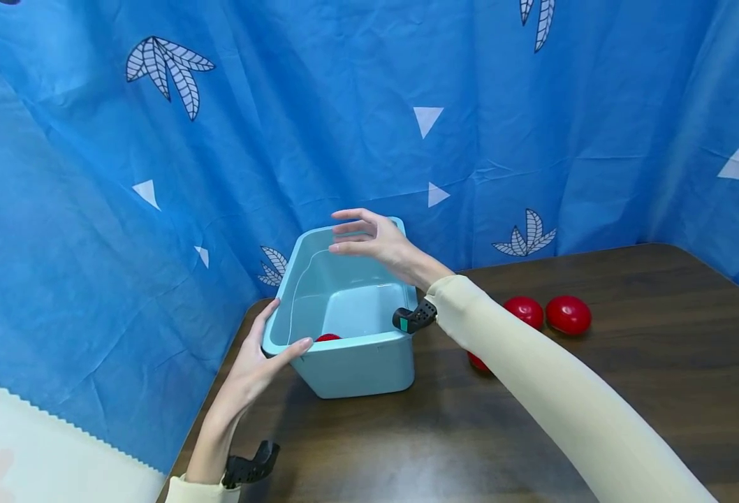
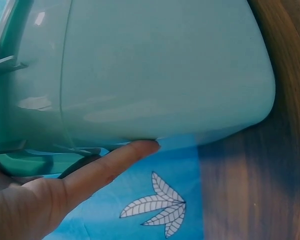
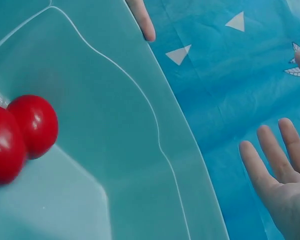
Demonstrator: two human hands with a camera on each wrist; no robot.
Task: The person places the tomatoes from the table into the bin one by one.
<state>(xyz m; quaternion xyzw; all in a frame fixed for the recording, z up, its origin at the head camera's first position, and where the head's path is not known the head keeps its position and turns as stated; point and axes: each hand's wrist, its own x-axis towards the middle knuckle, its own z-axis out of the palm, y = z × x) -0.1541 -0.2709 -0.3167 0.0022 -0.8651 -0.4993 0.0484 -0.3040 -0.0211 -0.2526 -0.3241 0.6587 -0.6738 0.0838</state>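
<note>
Bin point(image 1: 350, 363), pale teal plastic, sits at back left of our brown bench point(image 1: 627, 391), against blue curtain point(image 1: 344, 105). Red ball point(image 1: 328, 338) lies inside on bin floor; right wrist view shows it doubled, perhaps mirrored in glossy wall, we cannot tell. Our left hand point(image 1: 256, 363) grips bin's near left corner, thumb over rim, fingers on outer wall. Our right hand point(image 1: 369, 237) hovers above far rim, fingers straight, spread, holding nothing. Three more red balls point(image 1: 568, 314) on bench right of bin, one half hidden behind our sleeve
</note>
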